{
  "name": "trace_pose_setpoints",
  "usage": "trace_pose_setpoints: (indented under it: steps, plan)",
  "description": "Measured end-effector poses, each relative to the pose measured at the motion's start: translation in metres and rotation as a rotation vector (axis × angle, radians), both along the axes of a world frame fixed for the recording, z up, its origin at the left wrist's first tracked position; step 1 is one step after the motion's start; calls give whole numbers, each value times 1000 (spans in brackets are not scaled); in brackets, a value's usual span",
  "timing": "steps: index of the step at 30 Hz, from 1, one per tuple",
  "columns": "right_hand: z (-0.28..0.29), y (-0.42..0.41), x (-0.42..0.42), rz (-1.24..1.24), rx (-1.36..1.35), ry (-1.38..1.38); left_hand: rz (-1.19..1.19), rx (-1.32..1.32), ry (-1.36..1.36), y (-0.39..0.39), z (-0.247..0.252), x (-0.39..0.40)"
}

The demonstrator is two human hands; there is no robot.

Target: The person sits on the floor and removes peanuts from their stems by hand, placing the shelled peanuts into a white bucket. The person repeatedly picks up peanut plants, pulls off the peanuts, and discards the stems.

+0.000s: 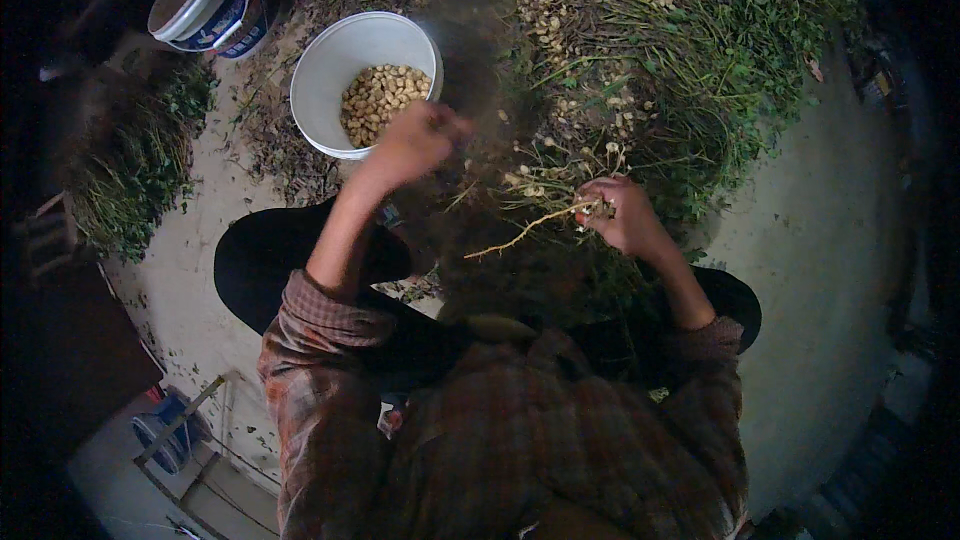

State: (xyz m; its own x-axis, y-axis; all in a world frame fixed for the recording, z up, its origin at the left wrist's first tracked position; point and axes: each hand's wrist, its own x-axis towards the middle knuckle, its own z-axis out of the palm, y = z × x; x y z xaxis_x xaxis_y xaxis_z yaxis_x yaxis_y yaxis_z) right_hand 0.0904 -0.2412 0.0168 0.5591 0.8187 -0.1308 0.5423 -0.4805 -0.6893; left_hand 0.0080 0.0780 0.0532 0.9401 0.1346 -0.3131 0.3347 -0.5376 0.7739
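Note:
My right hand (626, 219) grips a peanut plant (536, 191) by its base. A thin, pale root (514, 238) sticks out to the left, and several pods hang among the roots. My left hand (421, 141) is blurred by motion at the near right rim of a white plastic bucket (319, 82). Its fingers look curled, but whether they hold anything is unclear. Peanut pods (382, 97) lie in the bottom of the bucket, partly hidden by that hand.
A large heap of uprooted peanut plants (697, 52) spreads ahead and right. Another bucket (251, 19) with a blue label stands tilted in view at the far left. Cut greenery (142, 157) lies left on the concrete floor (787, 240). A metal frame (172, 491) is behind left.

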Motion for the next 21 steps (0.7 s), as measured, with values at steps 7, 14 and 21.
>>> trace_pose_setpoints:
  steps: [7,14,21]
  plan:
    - [11,11,-15,40,-8,-41,266,1046,-543,20,-42,14]
    - [18,17,-30,197,47,-96,-344,-223,-240,-76,-131,8]
    - [19,14,-45,181,23,-186,-215,-668,163,-78,-105,0]
